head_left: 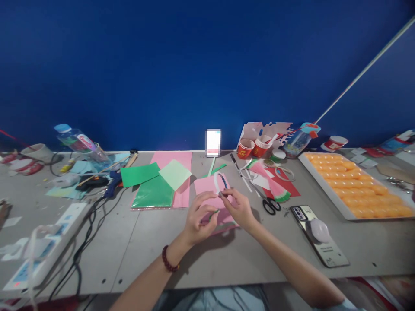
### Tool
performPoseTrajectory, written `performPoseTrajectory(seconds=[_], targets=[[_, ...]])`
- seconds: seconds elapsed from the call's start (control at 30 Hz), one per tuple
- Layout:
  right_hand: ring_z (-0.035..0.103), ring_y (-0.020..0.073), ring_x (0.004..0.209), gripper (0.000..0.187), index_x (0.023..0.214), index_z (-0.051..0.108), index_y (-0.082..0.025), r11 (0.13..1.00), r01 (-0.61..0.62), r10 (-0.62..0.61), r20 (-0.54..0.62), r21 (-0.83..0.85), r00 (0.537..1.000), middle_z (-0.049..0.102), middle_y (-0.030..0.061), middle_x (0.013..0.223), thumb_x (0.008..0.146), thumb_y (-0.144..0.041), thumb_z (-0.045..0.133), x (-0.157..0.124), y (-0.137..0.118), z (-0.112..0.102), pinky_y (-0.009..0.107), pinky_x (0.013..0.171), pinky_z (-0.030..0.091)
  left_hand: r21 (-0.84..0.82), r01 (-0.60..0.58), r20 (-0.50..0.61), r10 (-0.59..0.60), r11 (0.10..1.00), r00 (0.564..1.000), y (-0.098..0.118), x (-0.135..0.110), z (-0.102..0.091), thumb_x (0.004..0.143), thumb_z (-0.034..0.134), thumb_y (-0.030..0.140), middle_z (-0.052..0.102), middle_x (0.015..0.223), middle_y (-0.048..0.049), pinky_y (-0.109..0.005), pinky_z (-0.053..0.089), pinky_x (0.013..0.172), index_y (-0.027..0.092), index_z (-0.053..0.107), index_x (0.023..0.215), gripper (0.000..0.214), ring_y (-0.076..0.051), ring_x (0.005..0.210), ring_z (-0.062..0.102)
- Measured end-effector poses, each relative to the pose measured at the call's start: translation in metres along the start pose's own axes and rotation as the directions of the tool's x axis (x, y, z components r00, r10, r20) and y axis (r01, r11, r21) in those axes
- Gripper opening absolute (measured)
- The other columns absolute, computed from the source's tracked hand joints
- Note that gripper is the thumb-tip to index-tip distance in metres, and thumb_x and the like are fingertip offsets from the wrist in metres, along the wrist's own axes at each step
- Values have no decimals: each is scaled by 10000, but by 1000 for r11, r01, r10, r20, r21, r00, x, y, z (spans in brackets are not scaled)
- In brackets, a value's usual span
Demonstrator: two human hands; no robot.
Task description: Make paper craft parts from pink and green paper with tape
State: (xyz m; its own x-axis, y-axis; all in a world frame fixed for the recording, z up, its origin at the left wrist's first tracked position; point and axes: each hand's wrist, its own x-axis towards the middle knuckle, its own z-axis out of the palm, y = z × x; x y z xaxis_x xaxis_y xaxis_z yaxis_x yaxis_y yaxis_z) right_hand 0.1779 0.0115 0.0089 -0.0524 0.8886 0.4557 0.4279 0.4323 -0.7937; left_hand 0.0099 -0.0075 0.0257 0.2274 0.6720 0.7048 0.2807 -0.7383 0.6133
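Observation:
A white strip bent into a loop (217, 181) stands up from the fingertips of my right hand (239, 208), which pinches its lower end; dark marks show on its right side. My left hand (200, 218) reaches to the same end with its fingers curled. Between its thumb and a finger sits a small green piece (214, 213), too small to name exactly. Pink paper (202, 185) lies on the table under both hands, partly hidden by them. Close to my right hand are black-handled scissors (271, 206).
Green sheets (155, 192) lie to the left, beyond a power strip (53, 246) and its cables. On the right are a phone (324, 250), a tray of orange balls (337, 190) and red paper cups (245, 149). A plastic bottle (81, 142) leans at the back left.

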Motion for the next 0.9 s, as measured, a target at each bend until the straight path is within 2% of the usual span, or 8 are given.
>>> performPoseTrajectory(seconds=[0.2,0.3,0.47,0.57,0.63,0.7,0.8,0.9], targets=[[641,148,740,161,975,598,-209,992,-78,87,-86,101,993,656,60,915,831,-249,538,-2,4,4,284,704,518,-93,37,48,-33,995,998,2,-6,1,731,557,37,610,1125,-113,-417,494,882,206,588,874,223,-231,1075,570],[626,130,673,235,1061,585,-215,982,-99,112,-76,158,991,641,29,811,838,-242,519,-4,7,6,272,666,524,-92,20,62,-15,996,998,2,-8,2,731,562,45,620,1111,-114,-425,494,885,204,601,875,218,-234,1059,580],[571,106,509,150,941,600,-209,946,-179,195,-34,269,980,599,-10,669,830,-280,528,-4,8,9,229,487,489,-127,54,46,-48,990,998,3,-8,2,754,558,81,614,1121,-115,-405,518,830,207,614,859,173,-235,1040,586],[511,85,453,121,852,596,-204,930,-215,242,-56,297,969,585,-15,649,807,-313,568,0,7,7,216,439,449,-216,137,-45,-150,967,988,-1,-6,1,756,582,103,559,1178,-112,-392,516,819,201,626,835,133,-236,1042,583],[477,74,418,164,838,578,-199,894,-265,305,-58,360,950,591,-14,650,793,-356,587,4,6,4,203,389,405,-291,239,-119,-283,926,952,-5,-3,0,755,619,154,552,1122,-95,-369,510,815,196,644,793,62,-218,997,590],[449,61,374,225,839,555,-194,844,-317,367,-35,433,930,606,-9,661,781,-408,595,8,4,0,188,336,342,-379,372,-143,-451,847,881,-11,2,-1,745,660,225,573,952,-63,-293,512,724,189,663,730,39,-170,858,597],[414,47,330,271,824,544,-192,805,-341,390,0,486,921,613,-11,661,763,-447,612,11,-1,-6,184,305,288,-487,530,-66,-634,694,771,-18,10,-4,709,707,305,532,639,4,-213,432,505,173,674,658,145,-95,560,517],[385,42,326,254,813,570,-191,832,-323,364,-5,451,931,621,-8,659,768,-437,611,13,-8,-12,192,312,289,-546,624,-3,-746,559,666,-20,14,-5,683,727,327,521,512,36,-201,383,436,163,662,667,177,-73,444,466]])
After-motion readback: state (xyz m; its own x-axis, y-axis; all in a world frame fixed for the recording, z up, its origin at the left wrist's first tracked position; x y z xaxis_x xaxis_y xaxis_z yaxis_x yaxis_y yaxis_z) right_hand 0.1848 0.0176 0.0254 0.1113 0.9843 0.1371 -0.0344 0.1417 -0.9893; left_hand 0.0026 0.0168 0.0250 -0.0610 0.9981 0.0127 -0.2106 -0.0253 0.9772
